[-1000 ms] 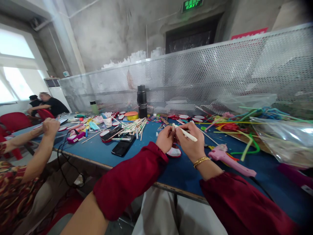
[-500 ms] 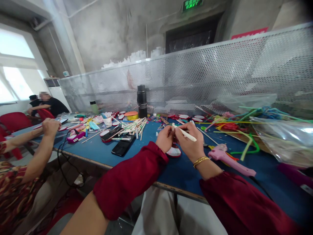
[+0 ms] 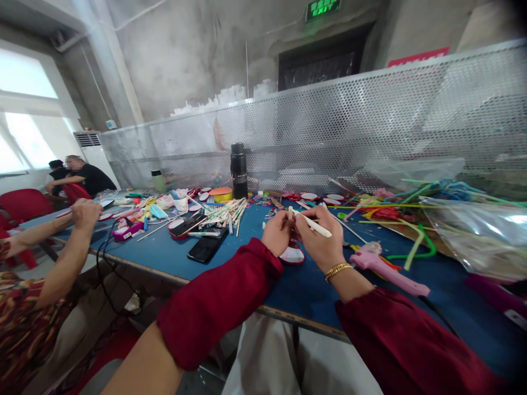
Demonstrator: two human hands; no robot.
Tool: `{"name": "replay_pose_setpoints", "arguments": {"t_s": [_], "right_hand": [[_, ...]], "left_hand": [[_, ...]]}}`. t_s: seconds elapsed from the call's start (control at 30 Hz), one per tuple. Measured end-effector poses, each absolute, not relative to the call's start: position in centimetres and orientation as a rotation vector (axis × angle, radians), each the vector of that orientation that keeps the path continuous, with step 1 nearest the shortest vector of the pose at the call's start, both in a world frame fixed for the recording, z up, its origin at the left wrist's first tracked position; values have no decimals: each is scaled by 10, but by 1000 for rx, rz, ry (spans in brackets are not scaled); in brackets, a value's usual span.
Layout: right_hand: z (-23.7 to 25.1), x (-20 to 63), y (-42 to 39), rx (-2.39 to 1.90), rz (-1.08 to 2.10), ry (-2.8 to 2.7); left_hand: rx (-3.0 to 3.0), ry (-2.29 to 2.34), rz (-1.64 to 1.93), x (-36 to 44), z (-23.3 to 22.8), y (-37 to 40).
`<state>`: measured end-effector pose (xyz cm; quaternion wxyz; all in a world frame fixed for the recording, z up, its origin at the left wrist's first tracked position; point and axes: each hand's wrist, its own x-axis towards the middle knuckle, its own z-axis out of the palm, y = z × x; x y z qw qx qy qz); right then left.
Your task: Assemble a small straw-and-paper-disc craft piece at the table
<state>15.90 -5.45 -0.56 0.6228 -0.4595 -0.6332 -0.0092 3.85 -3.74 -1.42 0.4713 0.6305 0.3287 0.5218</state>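
A craft workshop. Sticks (image 3: 225, 213) and a glue gun (image 3: 385, 267) litter the long blue counter (image 3: 247, 258). Bare concrete walls (image 3: 185, 49) and a perforated metal screen (image 3: 370, 126) stand behind.

Daylight floods in from the blown-out windows (image 3: 24, 109) on my left; my view bends at the edges, and the corners blur.

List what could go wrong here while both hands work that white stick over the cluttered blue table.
1. The pink glue gun lies just beside the right hand; if it is hot, the wrist could brush it.
2. The left hand pinches only the tip of the white stick, so it might slip.
3. The small white and red piece under the hands could be knocked off the blue table.
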Motion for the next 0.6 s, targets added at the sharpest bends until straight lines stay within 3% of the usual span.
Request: {"name": "replay_pose_setpoints", "arguments": {"t_s": [0.6], "right_hand": [[-4, 159, -56, -1073, -59, -1467]], "left_hand": [[1522, 789, 1290, 39, -13, -38]]}}
